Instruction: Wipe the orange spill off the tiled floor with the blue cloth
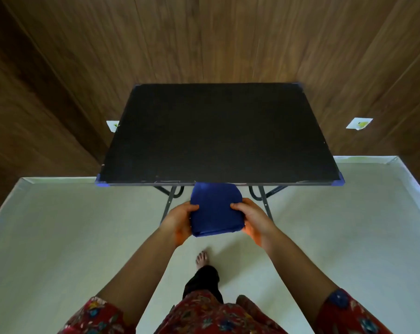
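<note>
Gripping blue cloth (pixel 215 210), seemingly folded, at opposite sides with left hand (pixel 180 222) and right hand (pixel 252 221), just before table's (pixel 218 131) near edge.

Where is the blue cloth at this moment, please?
In the head view the cloth is at centre, folded, gripped between the left hand and right hand, just before the near edge of the table.

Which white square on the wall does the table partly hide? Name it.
The left white square: the black table covers its right side. The right white square shows whole, clear of the table.
</note>
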`<state>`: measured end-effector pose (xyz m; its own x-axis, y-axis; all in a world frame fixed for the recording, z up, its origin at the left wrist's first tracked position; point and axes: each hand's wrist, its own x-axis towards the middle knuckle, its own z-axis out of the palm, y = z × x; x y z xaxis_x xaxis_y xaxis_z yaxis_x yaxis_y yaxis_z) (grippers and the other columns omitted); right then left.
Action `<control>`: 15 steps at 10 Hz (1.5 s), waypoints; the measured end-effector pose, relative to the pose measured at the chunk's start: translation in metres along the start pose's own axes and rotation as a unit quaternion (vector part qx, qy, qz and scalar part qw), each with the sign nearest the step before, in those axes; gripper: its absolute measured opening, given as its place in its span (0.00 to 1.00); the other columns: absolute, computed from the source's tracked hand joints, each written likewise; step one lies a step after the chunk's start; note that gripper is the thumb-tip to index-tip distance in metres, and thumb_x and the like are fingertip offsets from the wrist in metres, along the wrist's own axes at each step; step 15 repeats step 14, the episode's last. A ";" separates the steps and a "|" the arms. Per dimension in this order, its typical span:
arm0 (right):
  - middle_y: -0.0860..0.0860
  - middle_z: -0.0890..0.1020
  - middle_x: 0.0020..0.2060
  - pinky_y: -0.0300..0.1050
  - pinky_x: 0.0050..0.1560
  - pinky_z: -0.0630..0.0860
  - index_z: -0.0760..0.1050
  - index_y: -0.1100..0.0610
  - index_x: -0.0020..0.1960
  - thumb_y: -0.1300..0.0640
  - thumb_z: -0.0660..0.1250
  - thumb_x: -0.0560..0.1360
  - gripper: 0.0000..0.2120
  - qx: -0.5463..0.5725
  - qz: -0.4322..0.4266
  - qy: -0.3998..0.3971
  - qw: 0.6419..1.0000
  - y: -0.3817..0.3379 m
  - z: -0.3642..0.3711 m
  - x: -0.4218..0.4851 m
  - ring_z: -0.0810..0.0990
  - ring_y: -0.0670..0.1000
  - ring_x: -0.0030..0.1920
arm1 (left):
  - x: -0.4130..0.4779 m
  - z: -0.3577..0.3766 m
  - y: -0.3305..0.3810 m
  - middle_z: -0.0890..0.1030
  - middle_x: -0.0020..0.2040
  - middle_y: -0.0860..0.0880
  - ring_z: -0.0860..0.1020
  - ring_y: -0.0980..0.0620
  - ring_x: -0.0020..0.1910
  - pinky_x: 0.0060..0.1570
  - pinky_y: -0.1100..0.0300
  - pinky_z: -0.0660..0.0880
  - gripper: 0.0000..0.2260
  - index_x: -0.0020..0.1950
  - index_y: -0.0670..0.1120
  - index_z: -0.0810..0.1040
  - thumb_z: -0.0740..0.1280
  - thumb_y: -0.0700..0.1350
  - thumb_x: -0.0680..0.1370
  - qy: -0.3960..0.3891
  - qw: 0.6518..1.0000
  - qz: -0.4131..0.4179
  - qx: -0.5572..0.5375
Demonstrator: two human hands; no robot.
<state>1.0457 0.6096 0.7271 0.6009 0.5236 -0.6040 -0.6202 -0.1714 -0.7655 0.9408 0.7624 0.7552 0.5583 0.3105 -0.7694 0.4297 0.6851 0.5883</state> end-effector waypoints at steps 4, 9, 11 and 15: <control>0.56 0.79 0.54 0.46 0.37 0.76 0.70 0.57 0.61 0.62 0.63 0.78 0.11 0.034 -0.003 0.061 0.998 -0.101 0.038 0.171 0.80 0.54 0.47 | 0.159 0.007 0.142 0.78 0.61 0.43 0.78 0.44 0.55 0.48 0.50 0.75 0.19 0.68 0.42 0.73 0.55 0.31 0.80 0.018 0.998 0.059 0.018; 0.51 0.72 0.66 0.50 0.57 0.76 0.66 0.51 0.71 0.50 0.68 0.73 0.29 -0.497 -0.099 0.173 0.844 -0.121 0.025 0.265 0.76 0.57 0.62 | 0.255 0.000 0.166 0.57 0.78 0.45 0.60 0.45 0.75 0.73 0.52 0.60 0.32 0.77 0.47 0.62 0.69 0.40 0.75 0.028 0.785 0.313 0.535; 0.46 0.51 0.79 0.50 0.73 0.59 0.49 0.51 0.79 0.45 0.61 0.78 0.35 -0.693 -0.178 0.059 0.696 -0.104 0.024 0.275 0.55 0.51 0.77 | 0.275 -0.006 0.161 0.39 0.79 0.47 0.43 0.46 0.79 0.76 0.52 0.51 0.35 0.79 0.46 0.44 0.62 0.51 0.80 -0.042 0.590 0.271 0.760; 0.49 0.66 0.74 0.47 0.70 0.65 0.60 0.51 0.76 0.50 0.63 0.79 0.28 -0.505 -0.174 0.099 0.839 -0.125 0.027 0.270 0.66 0.52 0.73 | 0.246 0.006 0.187 0.73 0.70 0.47 0.74 0.46 0.66 0.63 0.56 0.70 0.22 0.74 0.50 0.67 0.63 0.46 0.80 0.105 0.798 0.316 0.502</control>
